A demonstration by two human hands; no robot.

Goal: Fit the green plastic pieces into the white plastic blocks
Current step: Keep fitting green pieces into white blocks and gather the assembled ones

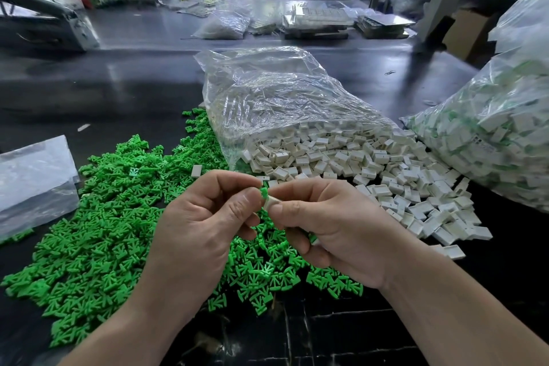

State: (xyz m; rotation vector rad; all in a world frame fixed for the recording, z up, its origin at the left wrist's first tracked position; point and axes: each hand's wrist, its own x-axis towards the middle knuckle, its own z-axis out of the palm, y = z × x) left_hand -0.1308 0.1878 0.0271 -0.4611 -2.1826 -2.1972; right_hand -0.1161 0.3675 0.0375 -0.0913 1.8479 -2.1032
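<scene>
At the centre of the frame, the left hand (205,217) pinches a green piece (263,192) into a white block (271,203) pinched by the right hand (329,223); it likely needs pushing fully in next.

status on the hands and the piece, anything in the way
Both busy: left hand pinches green piece, right hand pinches white block. Piece at block's edge, green end showing. Nothing in the way.

2 hands: L hand (202,226), R hand (335,226). Btwn them: 1 green pc (263,192), 1 white block (271,202). Loose green pcs (98,217) & loose white blocks (386,175): too many to count. 3 clear bags nearby: mid bag (282,92), R bag (490,116), L bag (32,175).
</scene>
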